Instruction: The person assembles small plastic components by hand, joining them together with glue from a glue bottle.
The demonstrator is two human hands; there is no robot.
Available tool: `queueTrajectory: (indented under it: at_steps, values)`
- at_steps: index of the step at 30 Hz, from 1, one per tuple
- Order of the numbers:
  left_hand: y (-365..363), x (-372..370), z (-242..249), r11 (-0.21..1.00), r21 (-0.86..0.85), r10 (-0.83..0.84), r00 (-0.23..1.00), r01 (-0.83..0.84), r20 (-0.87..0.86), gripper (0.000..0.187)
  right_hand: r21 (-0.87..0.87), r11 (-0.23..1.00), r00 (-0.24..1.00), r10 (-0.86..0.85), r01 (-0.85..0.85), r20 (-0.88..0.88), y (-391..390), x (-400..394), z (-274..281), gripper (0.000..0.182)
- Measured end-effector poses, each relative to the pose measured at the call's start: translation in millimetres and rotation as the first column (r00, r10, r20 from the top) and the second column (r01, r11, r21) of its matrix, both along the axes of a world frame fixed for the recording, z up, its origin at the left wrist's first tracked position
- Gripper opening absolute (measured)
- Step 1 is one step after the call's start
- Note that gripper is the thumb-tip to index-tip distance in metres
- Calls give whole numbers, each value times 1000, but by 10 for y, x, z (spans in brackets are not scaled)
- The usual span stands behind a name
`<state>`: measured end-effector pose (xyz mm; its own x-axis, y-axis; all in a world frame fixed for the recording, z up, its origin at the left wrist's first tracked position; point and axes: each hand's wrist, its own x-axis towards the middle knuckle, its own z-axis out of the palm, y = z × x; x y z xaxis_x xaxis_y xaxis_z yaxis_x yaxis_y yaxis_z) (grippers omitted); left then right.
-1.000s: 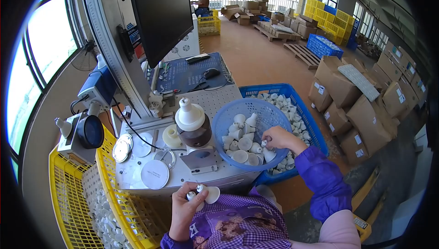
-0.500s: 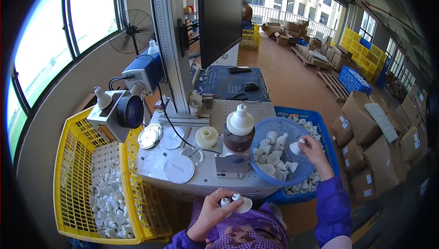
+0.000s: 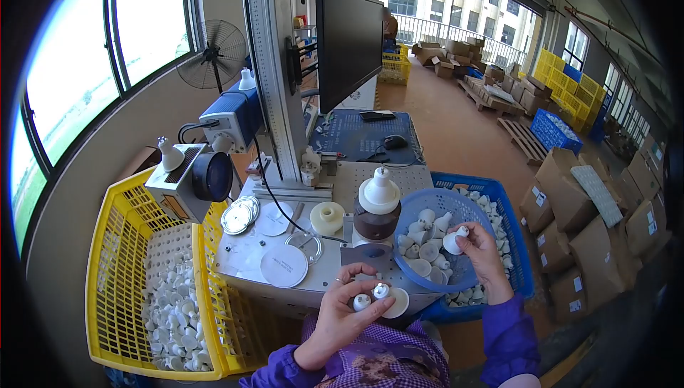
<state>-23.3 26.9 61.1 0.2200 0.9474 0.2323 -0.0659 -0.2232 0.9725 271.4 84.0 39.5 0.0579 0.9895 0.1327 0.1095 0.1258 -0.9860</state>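
Observation:
In my left hand [image 3: 340,320] I hold two white spotlight bulb housings [image 3: 397,304], their pin ends up, low in front of the worktable. Its thumb and fingers curve around them. My right hand [image 3: 486,254] pinches another white bulb housing [image 3: 452,243] over the round blue plastic basket [image 3: 467,208]. Several more housings [image 3: 429,251] lie loosely in that basket. Left of it, one white housing [image 3: 379,193] stands pin end up on a brown round holder [image 3: 376,225].
A yellow crate [image 3: 100,267] of housings stands at left, a blue crate [image 3: 525,277] under the basket. On the worktable [image 3: 246,274] are white discs [image 3: 283,265] and a cream ring [image 3: 327,218]. A lens unit [image 3: 212,176], column [image 3: 274,81] and monitor [image 3: 349,46] rise above. Cartons [image 3: 591,260] stand right.
My left hand has risen and moved right with its two housings, closer to the table edge. My right hand has shifted slightly left and down with its housing, which has tilted. The view has shifted slightly.

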Motion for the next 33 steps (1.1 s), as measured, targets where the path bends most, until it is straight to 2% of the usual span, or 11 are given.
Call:
queueTrajectory:
  at_steps: [5, 9, 15, 17, 18, 20, 21, 23, 25, 28, 33]
  values:
    - [343, 67, 351, 949, 291, 158, 984, -126, -89, 26, -2, 1000, 999, 11, -11, -46, -71, -125, 230, 23]
    - [726, 160, 681, 951, 274, 152, 988, -143, -13, 29, 80, 997, 997, 6, 1, -83, -68, -235, 396, 25]
    - [1190, 214, 955, 987, 153, 87, 956, -45, -279, 38, 234, 972, 995, 30, -7, -98, 127, -471, 683, 26]
    - [1137, 193, 1134, 993, -116, -42, 958, 9, -283, 38, 268, 963, 990, 64, -28, -125, 213, -609, 816, 27]
    - [1138, 166, 1125, 993, -115, -40, 958, 7, -285, 38, 311, 950, 992, 67, -29, -111, 276, -687, 862, 26]
    - [1132, 67, 1084, 992, -124, 4, 999, -9, -40, 33, 332, 943, 990, 80, -38, -113, 398, -846, 918, 26]
    - [1092, 0, 1073, 993, -120, 4, 999, -9, -43, 33, 351, 935, 990, 91, -48, -107, 458, -916, 938, 25]
    - [946, -179, 1052, 991, 89, 90, 984, -105, 153, 28, 352, 933, 990, 113, -76, -87, 566, -1053, 935, 26]
    - [783, -378, 1048, 980, 122, 127, 965, -158, 231, 23, 341, 934, 988, 138, -106, -69, 653, -1192, 874, 27]
    - [582, -587, 940, 971, 78, 201, 945, -227, 257, 19, 461, 878, 983, 52, -128, 173, 814, -1327, 719, 31]
    - [396, -806, 607, 963, -31, 268, 928, -269, 258, 19, 417, 906, 960, -53, -69, 275, 789, -1350, 759, 30]
